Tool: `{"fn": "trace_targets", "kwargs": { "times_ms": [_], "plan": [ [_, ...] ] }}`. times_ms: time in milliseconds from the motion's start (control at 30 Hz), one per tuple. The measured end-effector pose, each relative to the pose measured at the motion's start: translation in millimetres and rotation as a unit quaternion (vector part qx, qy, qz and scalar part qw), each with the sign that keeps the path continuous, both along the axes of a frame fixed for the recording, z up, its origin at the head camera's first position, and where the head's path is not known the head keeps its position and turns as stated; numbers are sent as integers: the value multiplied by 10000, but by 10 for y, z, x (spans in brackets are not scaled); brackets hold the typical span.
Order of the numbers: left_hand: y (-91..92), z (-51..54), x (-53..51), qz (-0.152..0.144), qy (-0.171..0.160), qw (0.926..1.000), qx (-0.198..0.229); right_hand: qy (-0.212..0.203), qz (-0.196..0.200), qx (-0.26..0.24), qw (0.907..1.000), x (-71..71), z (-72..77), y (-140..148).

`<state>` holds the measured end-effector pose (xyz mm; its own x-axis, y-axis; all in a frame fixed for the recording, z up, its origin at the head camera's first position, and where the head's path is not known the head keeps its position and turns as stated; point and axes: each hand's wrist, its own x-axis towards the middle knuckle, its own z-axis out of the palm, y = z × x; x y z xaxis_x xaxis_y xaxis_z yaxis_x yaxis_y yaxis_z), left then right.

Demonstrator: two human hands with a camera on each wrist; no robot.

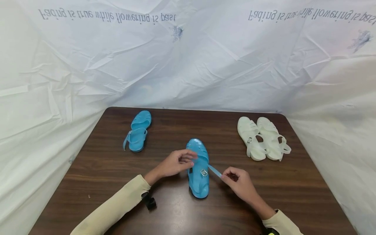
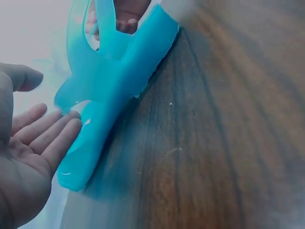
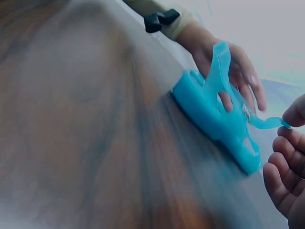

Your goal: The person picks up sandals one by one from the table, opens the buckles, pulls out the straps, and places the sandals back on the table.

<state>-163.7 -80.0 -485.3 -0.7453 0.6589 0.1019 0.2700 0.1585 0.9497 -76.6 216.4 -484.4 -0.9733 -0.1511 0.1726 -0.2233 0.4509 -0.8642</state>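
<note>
A blue jelly sandal (image 1: pixel 199 186) lies at the middle of the table, its toe pointing away from me. Out to its right, my right hand (image 1: pixel 241 184) pinches the end of the sandal's thin ankle strap (image 1: pixel 214 170) between thumb and forefinger. The strap runs taut-looking from the sandal's side, and a silver buckle (image 1: pixel 204 172) sits over the footbed. My left hand (image 1: pixel 175 164) is at the sandal's left side, fingers extended and loosely bent. In the left wrist view, its fingertips (image 2: pixel 71 123) lie against or just beside the sandal's side; contact is unclear.
Another blue sandal (image 1: pixel 137 138) with its strap loose lies at the back left. A pair of white sandals (image 1: pixel 258 149) lies side by side at the back right. The brown wooden table (image 1: pixel 111 195) has a white printed sheet (image 1: pixel 188 65) hanging behind it.
</note>
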Motion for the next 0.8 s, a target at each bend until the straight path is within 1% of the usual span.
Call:
{"fn": "trace_targets", "kwargs": {
  "times_ms": [133, 267, 333, 467, 600, 700, 800],
  "plan": [
    [-44, 21, 65, 194, -36, 9992, -342, -82, -29, 244, 9997, 33, -43, 85],
    [-65, 29, 118, 319, 19, 9978, -574, -366, 46, 712, 9968, 30, -86, 134],
    [-69, 27, 144, 383, 13, 9971, -652, -435, 35, 946, 9946, 25, -97, 139],
    [-79, 6, 191, 463, -72, 9958, -790, -377, -208, 1220, 9916, 14, -78, 100],
    [-78, 11, 242, 523, -218, 9951, -806, -327, -387, 1362, 9894, -1, -16, -4],
    [-67, 21, 280, 581, -389, 9951, -701, -448, -393, 1310, 9896, -21, 21, -107],
    [-53, 20, 310, 725, -568, 9939, -603, -602, -368, 1282, 9892, -45, 40, -209]
  ]
}}
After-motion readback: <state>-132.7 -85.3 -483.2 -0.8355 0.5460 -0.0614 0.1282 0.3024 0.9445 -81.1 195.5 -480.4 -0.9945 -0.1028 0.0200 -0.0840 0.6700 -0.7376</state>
